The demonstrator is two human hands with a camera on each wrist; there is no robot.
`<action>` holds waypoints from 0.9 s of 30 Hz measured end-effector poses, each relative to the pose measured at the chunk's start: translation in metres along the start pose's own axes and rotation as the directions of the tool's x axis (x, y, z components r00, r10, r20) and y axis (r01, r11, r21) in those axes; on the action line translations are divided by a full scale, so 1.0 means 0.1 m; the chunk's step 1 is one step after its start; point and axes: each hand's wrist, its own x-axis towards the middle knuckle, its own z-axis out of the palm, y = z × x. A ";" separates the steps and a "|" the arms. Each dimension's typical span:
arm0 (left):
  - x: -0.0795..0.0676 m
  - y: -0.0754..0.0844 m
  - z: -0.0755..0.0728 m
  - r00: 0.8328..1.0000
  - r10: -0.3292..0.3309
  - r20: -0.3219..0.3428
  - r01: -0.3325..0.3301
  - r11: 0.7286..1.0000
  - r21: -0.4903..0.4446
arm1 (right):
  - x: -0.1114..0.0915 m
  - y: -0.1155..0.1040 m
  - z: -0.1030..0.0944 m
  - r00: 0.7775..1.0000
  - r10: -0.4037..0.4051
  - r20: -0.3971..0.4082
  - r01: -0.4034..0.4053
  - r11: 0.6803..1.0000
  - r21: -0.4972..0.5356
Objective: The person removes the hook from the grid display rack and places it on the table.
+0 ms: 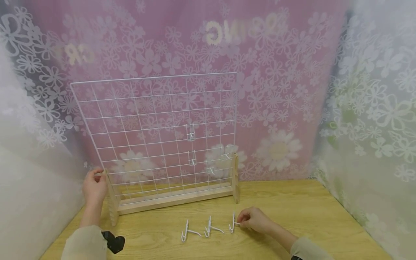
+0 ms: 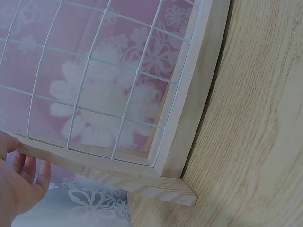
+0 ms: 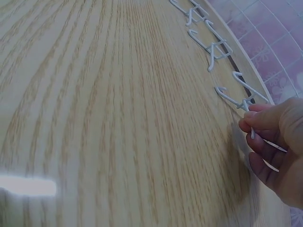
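A white wire grid panel [image 1: 156, 78] stands upright in a wooden base [image 1: 177, 199]. My left hand [image 1: 95, 186] grips the top of the base's left end post [image 2: 57, 153], thumb and fingers on either side of it. Down on the tabletop, my right hand [image 1: 255, 219] pinches the prong of a white wire hook [image 1: 232, 225] between thumb and fingertips. In the right wrist view the hook's two bent ends [image 3: 223, 92] point away from the hand. Two similar hooks, one in the middle [image 1: 208, 229] and one at the left [image 1: 186, 233], lie beside it in a row.
Several hooks hang on the grid's lower right part, among them an upper one [image 1: 191, 136] and one near the right post [image 1: 225, 156]. The wood-grain table [image 1: 286, 202] meets a pink floral curtain [image 1: 292, 108] behind. Pale sheets flank both sides.
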 end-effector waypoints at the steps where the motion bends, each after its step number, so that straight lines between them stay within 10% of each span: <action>1: 0.00 0.00 0.00 1.000 0.000 0.001 0.000 1.000 0.001 | 0.00 0.00 0.00 1.000 -0.002 0.001 0.002 1.000 -0.002; 27: 0.02 -0.04 0.02 1.000 0.009 -0.022 -0.009 1.000 0.006 | 0.07 0.01 0.08 1.000 0.014 0.024 -0.013 0.999 -0.035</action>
